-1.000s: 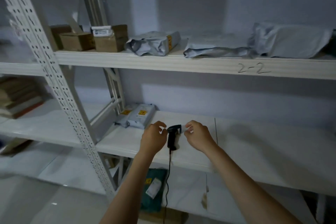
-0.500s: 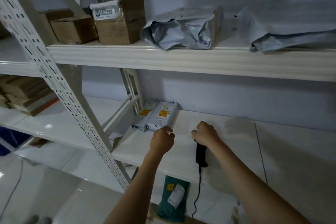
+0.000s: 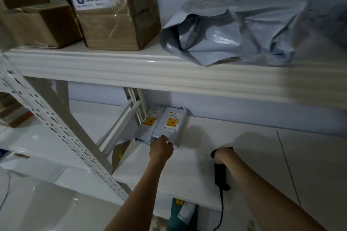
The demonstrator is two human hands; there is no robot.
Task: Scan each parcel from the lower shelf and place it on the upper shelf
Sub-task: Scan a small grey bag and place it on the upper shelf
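Possibly the neighbouring parcel is dragged along, since the right-hand parcel is pinched only at its near edge by the left hand, while the scanner is clasped by the right hand near the lower shelf front edge.

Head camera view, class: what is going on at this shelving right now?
A person is working at a white shelf rack. The left hand has reached to the near end of a grey parcel lying on the lower shelf, beside a second similar parcel; whether it grips it yet is unclear. The right hand holds a black corded scanner resting on that shelf. On the upper shelf sit cardboard boxes and a crumpled grey bag.
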